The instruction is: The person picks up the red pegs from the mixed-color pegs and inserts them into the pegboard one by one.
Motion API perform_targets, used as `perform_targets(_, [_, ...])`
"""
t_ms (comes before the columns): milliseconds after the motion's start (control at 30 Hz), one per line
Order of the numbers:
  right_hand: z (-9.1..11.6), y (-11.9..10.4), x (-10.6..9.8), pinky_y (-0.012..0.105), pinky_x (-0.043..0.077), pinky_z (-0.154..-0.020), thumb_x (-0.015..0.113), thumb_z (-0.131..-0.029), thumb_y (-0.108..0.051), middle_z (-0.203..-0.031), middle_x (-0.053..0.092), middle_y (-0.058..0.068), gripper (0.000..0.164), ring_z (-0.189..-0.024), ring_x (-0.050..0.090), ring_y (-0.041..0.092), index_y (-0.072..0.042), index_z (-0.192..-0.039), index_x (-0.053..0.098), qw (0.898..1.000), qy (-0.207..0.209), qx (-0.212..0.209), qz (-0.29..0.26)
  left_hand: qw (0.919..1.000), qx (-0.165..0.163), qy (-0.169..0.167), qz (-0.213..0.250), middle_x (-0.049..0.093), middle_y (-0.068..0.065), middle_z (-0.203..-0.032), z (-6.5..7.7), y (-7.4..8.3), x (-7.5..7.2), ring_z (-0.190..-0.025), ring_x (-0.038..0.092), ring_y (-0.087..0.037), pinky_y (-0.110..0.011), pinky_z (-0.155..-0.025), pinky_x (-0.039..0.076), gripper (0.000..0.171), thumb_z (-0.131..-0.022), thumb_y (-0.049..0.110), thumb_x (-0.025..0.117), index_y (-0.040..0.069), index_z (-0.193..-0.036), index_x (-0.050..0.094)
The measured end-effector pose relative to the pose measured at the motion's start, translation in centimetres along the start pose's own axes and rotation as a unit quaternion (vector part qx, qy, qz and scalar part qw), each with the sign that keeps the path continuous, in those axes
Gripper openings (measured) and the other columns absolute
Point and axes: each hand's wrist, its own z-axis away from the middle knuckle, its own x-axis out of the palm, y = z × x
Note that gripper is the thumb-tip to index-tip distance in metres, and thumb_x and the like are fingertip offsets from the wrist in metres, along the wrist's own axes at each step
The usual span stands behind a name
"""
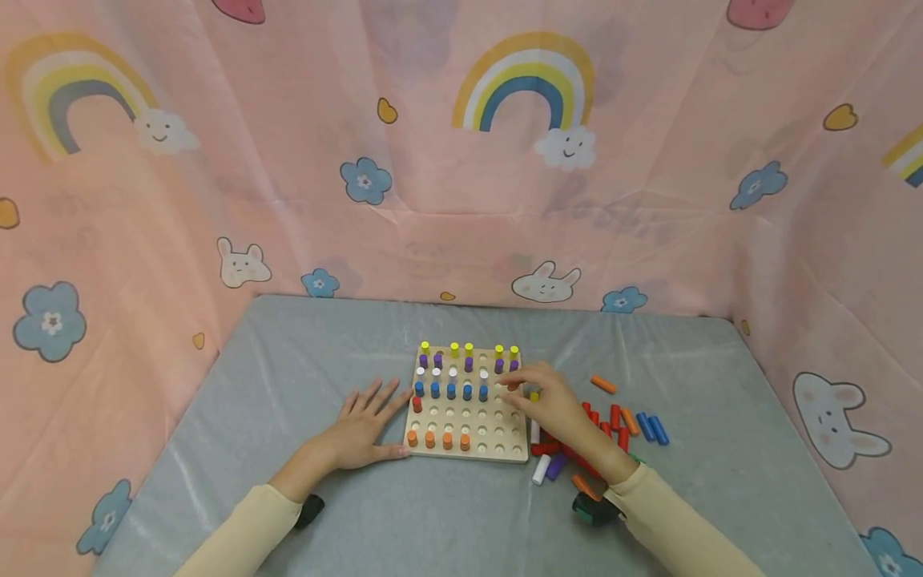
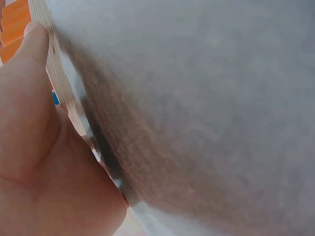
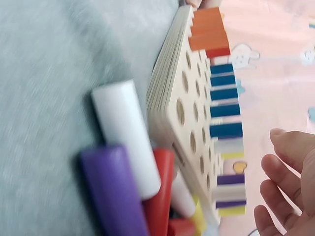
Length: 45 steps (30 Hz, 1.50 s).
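Observation:
A wooden peg board lies on the table, with rows of yellow, purple, white, blue and orange pegs standing in its holes and one red peg at the left. My left hand rests flat with fingers spread, thumb and fingertip at the board's left edge; in the left wrist view the thumb touches the wooden side. Over the board's right side hovers my right hand, close to the white and blue rows. Its fingers are loosely bent, with nothing visible between them.
Loose pegs lie right of the board: red, orange, blue, and a white peg beside a purple peg. Grey cloth covers the table. A pink patterned curtain hangs behind and at both sides.

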Motion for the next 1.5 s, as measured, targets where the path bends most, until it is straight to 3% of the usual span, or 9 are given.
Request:
perform_targets(167, [0.4, 0.9, -0.8, 0.046, 0.052, -0.084, 0.079, -0.084, -0.018, -0.099, 0.072, -0.001, 0.023, -0.097, 0.061, 0.021, -0.012, -0.106, 0.075, 0.999, 0.006, 0.03, 0.01, 0.9999, -0.003, 0.001, -0.012, 0.011, -0.013, -0.168, 0.0, 0.2, -0.2, -0.154, 0.008, -0.043, -0.069, -0.119, 0.009, 0.092, -0.088, 0.063, 0.061, 0.023, -0.16, 0.019])
perform_targets(300, [0.8, 1.8, -1.3, 0.043, 0.053, -0.077, 0.079, -0.084, -0.015, -0.095, 0.07, 0.002, 0.024, -0.092, 0.062, 0.025, -0.01, -0.107, 0.075, 0.999, 0.01, 0.028, 0.011, 0.9997, -0.004, -0.001, -0.023, 0.011, -0.013, -0.168, -0.1, 0.2, -0.1, -0.154, 0.009, -0.043, -0.069, -0.118, 0.011, 0.091, -0.089, 0.062, 0.061, 0.023, -0.16, 0.019])
perform_targets(533, [1.8, 3.4, -2.4, 0.043, 0.059, -0.082, 0.076, -0.087, -0.014, -0.101, 0.07, 0.004, 0.025, -0.093, 0.064, 0.021, -0.009, -0.111, 0.073, 0.999, 0.003, 0.044, 0.01, 0.9998, -0.002, 0.001, -0.019, 0.012, -0.013, -0.168, 0.0, 0.4, -0.2, -0.154, 0.009, -0.044, -0.069, -0.118, 0.011, 0.091, -0.089, 0.062, 0.061, 0.023, -0.16, 0.019])
perform_targets(1033, [3.0, 5.4, -2.9, 0.02, 0.053, -0.074, 0.078, -0.085, -0.017, -0.096, 0.07, 0.002, 0.024, -0.084, 0.062, 0.011, -0.012, -0.108, 0.074, 0.996, 0.015, 0.079, 0.041, 0.9997, 0.015, 0.017, 0.008, 0.011, -0.013, -0.168, -0.2, -0.5, 0.4, -0.154, 0.007, -0.044, -0.07, -0.118, 0.005, 0.095, -0.086, 0.074, 0.052, 0.027, -0.16, 0.016])
perform_targets(1500, [2.8, 5.5, -2.7, 0.028, 0.054, -0.077, 0.078, -0.086, -0.021, -0.094, 0.07, 0.002, 0.02, -0.085, 0.064, 0.013, -0.012, -0.103, 0.073, 0.99, -0.022, 0.122, 0.075, 0.9999, 0.001, 0.011, 0.006, 0.006, -0.007, -0.169, -0.2, -0.6, 0.7, -0.156, 0.004, -0.039, -0.068, -0.119, 0.005, 0.094, -0.088, 0.064, 0.061, 0.027, -0.16, 0.014])
